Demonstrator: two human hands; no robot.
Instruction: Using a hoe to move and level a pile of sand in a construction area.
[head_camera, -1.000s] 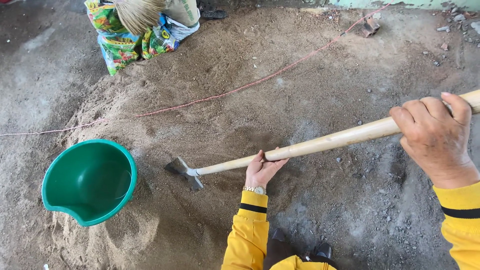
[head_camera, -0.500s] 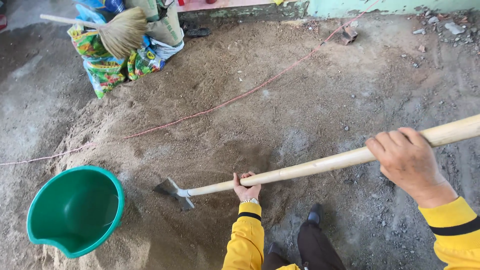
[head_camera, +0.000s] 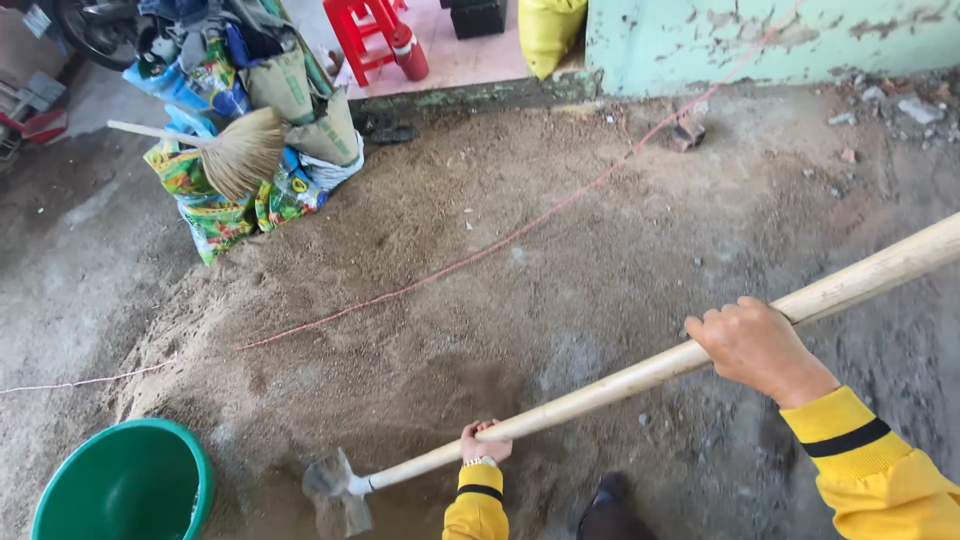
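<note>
On the sand pile (head_camera: 450, 300), lower middle of view: a hoe (head_camera: 640, 375) lies across the frame; its long wooden handle runs from upper right down to lower left, ending in a metal blade (head_camera: 335, 490) resting in the sand; blade blurred, so its exact shape is unclear.

Left hand (head_camera: 484, 441): wrapped around the handle low down, near the blade; wristwatch and yellow sleeve visible below it.
Right hand (head_camera: 757, 347): closed over the handle from above, well up the shaft; the handle extends past it out of frame at right.

Key relation: the blade lies down and to the left of both hands; left hand is the nearer one, right hand well apart from it along the same axis; the handle slopes downward toward the blade.

Bucket (head_camera: 125, 485): green, sits at lower left, just beside the blade's left, partly cut off by the frame edge; looks empty from this angle.

Surroundings: a thin red string (head_camera: 480, 250) crosses the sand diagonally; broom (head_camera: 235, 150) leaning on coloured sacks (head_camera: 215, 210) at upper left; red stool (head_camera: 365, 35) and pale green wall (head_camera: 760, 40) at top; a dark shoe (head_camera: 605, 490) near the bottom edge.
</note>
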